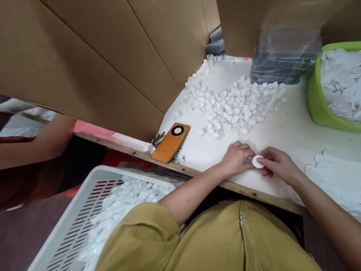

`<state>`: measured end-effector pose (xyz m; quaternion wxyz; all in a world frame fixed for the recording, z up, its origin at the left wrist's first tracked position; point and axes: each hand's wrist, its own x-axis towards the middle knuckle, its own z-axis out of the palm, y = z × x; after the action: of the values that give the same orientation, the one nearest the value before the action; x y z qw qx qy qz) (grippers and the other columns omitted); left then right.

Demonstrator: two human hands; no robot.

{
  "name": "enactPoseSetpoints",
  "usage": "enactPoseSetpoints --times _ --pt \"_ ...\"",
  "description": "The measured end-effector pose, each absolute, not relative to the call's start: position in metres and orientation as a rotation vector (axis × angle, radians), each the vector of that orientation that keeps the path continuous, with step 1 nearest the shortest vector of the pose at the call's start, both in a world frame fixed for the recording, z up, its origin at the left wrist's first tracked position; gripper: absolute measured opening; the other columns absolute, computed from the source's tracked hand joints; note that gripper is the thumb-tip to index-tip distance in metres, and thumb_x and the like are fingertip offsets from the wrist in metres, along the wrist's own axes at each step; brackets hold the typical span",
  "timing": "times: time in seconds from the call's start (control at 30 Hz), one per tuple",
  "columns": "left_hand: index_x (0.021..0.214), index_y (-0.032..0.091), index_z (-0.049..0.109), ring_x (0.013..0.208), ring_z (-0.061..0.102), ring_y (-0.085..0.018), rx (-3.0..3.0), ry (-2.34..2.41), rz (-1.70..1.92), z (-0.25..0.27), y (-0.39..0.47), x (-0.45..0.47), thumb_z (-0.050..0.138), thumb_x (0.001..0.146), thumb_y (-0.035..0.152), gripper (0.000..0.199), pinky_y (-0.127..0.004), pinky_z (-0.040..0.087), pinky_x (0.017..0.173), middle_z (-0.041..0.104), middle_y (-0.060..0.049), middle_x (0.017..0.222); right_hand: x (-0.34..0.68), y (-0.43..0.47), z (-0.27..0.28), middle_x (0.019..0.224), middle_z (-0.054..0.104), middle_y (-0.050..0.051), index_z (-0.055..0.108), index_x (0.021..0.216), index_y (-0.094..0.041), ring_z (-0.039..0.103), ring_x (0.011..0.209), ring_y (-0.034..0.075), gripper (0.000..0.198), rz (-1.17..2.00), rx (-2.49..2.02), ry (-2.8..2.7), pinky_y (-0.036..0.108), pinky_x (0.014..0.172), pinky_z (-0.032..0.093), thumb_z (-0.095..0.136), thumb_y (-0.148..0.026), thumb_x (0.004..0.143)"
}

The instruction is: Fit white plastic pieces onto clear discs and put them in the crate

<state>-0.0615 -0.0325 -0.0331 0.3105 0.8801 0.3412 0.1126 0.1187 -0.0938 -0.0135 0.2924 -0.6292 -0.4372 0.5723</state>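
Near the front edge of the white table, my two hands meet. My right hand pinches a flat, round white disc between thumb and fingers. Closed beside it is my left hand, with a small grey piece showing at its fingertips against the disc; its kind cannot be made out. Beyond the hands lies a loose heap of small white round pieces. More flat white discs are spread on the table to the right of my right hand.
An orange phone and some keys lie at the table's left edge, by a cardboard partition. Plastic-wrapped grey packs stand behind. A green basket and a white basket hold white pieces. Another person's arm shows left.
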Motion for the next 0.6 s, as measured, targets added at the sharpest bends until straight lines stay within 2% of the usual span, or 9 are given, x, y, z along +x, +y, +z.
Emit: enactPoseSetpoints --times 0.13,0.33,0.6 --pt "0.095 0.024 0.069 0.091 0.050 -0.022 2.295 0.921 0.300 -0.033 -0.032 -0.061 0.061 0.081 0.056 0.036 -0.035 0.036 0.081 0.064 -0.003 0.093 0.113 -0.087 -0.015 0.053 0.060 -0.003 0.049 0.083 -0.020 0.058 0.044 0.014 0.032 1.518 -1.811 -1.181 0.020 0.037 0.040 0.070 -0.043 0.073" --pt "0.094 0.025 0.070 0.091 0.051 -0.022 2.280 0.904 0.289 -0.032 -0.029 -0.062 0.067 0.076 0.056 0.036 -0.036 0.036 0.083 0.064 -0.003 0.092 0.111 -0.077 -0.007 0.054 0.060 -0.002 0.048 0.082 -0.020 0.058 0.042 0.014 0.028 1.548 -1.929 -1.203 0.020 0.036 0.038 0.068 -0.036 0.071" --pt "0.091 0.023 0.070 0.089 0.051 -0.022 2.288 0.884 0.280 -0.031 -0.027 -0.062 0.065 0.079 0.052 0.031 -0.036 0.037 0.082 0.064 -0.003 0.092 0.113 -0.081 -0.009 0.057 0.062 -0.003 0.048 0.081 -0.021 0.058 0.046 0.013 0.029 1.503 -1.894 -1.338 0.021 0.042 0.043 0.066 -0.043 0.076"
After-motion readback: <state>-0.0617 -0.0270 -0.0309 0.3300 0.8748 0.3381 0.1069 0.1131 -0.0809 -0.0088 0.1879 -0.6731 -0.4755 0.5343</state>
